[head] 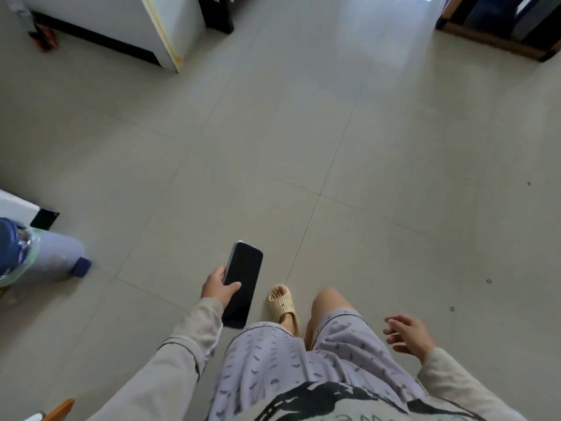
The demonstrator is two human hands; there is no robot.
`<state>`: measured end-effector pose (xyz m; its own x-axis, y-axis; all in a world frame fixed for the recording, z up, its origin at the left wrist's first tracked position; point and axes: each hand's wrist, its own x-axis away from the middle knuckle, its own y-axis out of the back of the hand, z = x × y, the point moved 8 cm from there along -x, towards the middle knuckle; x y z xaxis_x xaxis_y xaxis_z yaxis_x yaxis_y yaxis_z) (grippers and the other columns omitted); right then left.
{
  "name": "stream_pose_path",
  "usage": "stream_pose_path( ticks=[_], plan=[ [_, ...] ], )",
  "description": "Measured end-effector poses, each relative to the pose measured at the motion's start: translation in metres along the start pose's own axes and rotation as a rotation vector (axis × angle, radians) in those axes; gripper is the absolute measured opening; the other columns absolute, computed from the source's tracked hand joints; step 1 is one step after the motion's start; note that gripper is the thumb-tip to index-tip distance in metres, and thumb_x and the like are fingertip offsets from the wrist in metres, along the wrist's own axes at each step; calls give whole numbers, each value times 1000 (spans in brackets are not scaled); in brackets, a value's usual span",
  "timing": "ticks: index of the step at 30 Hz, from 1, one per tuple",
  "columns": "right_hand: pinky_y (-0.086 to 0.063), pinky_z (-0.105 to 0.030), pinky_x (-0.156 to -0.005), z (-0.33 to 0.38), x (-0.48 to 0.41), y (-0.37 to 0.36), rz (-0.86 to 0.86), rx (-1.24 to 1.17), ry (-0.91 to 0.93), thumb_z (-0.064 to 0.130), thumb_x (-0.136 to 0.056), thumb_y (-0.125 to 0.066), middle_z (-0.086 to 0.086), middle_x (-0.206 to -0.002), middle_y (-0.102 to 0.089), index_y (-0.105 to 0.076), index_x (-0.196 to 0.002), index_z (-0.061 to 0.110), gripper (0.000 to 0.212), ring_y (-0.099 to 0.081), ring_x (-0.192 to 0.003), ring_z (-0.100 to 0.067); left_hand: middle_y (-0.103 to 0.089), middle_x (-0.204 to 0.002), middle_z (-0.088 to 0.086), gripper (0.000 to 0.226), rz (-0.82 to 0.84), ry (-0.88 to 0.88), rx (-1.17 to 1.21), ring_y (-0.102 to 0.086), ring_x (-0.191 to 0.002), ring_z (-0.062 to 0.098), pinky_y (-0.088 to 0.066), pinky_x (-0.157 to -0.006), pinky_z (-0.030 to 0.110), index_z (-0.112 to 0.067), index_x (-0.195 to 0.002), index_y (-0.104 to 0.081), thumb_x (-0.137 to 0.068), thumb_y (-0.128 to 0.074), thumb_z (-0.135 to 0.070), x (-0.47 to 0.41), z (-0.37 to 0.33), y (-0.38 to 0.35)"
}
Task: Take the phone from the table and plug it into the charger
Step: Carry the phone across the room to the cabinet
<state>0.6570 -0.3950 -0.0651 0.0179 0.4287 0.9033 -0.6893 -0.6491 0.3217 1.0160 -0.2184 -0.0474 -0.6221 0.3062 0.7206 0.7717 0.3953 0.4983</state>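
Observation:
A black phone (pixel 243 281) with a dark screen is held upright in my left hand (pixel 218 287), low at the centre of the head view, above the tiled floor. The thumb lies across the lower screen and the fingers wrap its left edge. My right hand (pixel 408 333) hangs at the lower right with fingers loosely apart and nothing in it. No charger or cable is visible.
Pale tiled floor (pixel 334 132) stretches ahead. A white cabinet (pixel 158 22) stands at the top left, a wooden-framed piece (pixel 498 34) at the top right. A large plastic water bottle (pixel 45 256) lies at the left edge. My foot in a beige slipper (pixel 282 305) is below the phone.

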Motion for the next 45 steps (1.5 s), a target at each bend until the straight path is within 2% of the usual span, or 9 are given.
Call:
stream_pose_path(
  ticks=[4, 9, 13, 16, 25, 30, 35, 42, 45],
  plan=[
    [-33, -25, -52, 42, -17, 6, -11, -33, -25, 1, -95, -38, -9, -65, -50, -50, -120, -14, 31, -42, -53, -18, -65, -113, 25, 18, 25, -97, 40, -60, -96, 32, -46, -91, 39, -3, -97, -55, -81, -59, 3, -32, -74, 13],
    [-34, -24, -51, 118, -56, 11, 21, -40, 9, 2, -94, -39, -8, -64, -50, -53, -113, -9, 26, -43, -52, -17, -65, -111, 27, 19, 17, -121, 12, -61, -103, 39, -46, -93, 43, -1, -98, -56, -80, -60, 3, -76, -134, 18],
    [-35, -23, -49, 207, -90, 21, 60, -25, 78, 2, -94, -39, -7, -64, -51, -51, -98, 2, 12, -44, -51, -16, -64, -113, 26, 26, -15, -35, -31, -59, -106, 39, -45, -94, 43, 5, -106, -55, -81, -60, 2, -112, -165, 21],
    [-37, -19, -44, 280, -103, 31, 99, 6, 164, 2, -94, -40, -5, -64, -52, -51, -96, 4, 11, -45, -51, -15, -64, -113, 27, 18, -37, 26, -57, -59, -105, 40, -44, -93, 42, 2, -97, -55, -80, -61, 3, -131, -185, 25],
    [-40, -11, -39, 444, -131, 53, 184, 16, 307, 1, -94, -40, -4, -66, -53, -52, -98, 5, 13, -52, -50, -12, -63, -114, 30, 27, -84, 163, -11, -59, -106, 42, -44, -95, 45, 9, -105, -56, -79, -61, 7, -190, -247, 33],
    [-40, -10, -38, 497, -161, 64, 181, 11, 260, 1, -94, -40, -5, -66, -53, -54, -104, 2, 18, -54, -37, -3, -64, -112, 30, 19, -74, 160, -6, -60, -105, 42, -44, -94, 45, -5, -89, -50, -78, -61, 7, -240, -301, 33],
    [-38, -15, -39, 542, -200, 81, 118, 35, 151, 0, -94, -40, -6, -64, -52, -52, -116, -13, 29, -46, -51, -16, -64, -113, 30, 19, -38, 136, -13, -60, -104, 42, -45, -94, 46, 1, -97, -55, -79, -60, 6, -307, -382, 34],
    [-37, -13, -35, 620, -238, 116, 41, -51, 41, 0, -95, -38, -9, -63, -49, -51, -98, 0, 13, -43, -48, -17, -65, -114, 24, 18, 6, -5, -74, -60, -106, 36, -44, -87, 34, -2, -96, -55, -80, -61, 1, -390, -539, 50],
    [-34, -21, -47, 659, -251, 130, 18, -70, 39, 0, -95, -38, -10, -63, -49, -50, -97, 0, 12, -43, -48, -18, -66, -113, 24, 18, 10, -65, -57, -61, -105, 36, -43, -85, 33, -2, -96, -56, -79, -61, 1, -417, -595, 60]
  ],
)
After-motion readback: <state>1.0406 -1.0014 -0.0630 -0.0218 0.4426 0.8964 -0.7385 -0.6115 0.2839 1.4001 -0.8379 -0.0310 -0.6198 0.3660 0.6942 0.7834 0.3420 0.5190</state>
